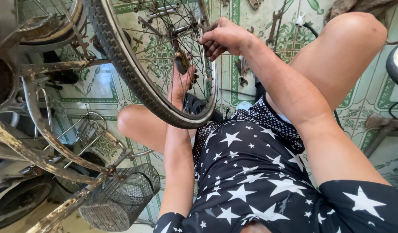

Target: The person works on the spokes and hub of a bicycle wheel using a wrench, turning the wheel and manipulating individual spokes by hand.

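1. At far left, a rusted bicycle frame [39, 151] leans across the view, a black wire basket [121, 196] hanging at its lower end above the green-patterned tiled floor [100, 88].
2. A bicycle wheel [134, 73] (knobbly black tyre, metal rim, thin spokes) stands upright in front of the seated person, its lowest part between the bare knees.
3. The left hand [181, 82] reaches up behind the spokes, fingers curled around a small dark tool [181, 62] pressed in among them; how tightly they close cannot be told through the wire.
4. The right hand [222, 36] sits higher, at the rim's right side, fingers bent and pinched together on a spoke [203, 26] near the rim.
5. Beyond the hands, several wrenches [274, 23] lie scattered on the tiles.
6. At far right, the edge of another tyre [397, 64] juts into view beside the person's raised knee.
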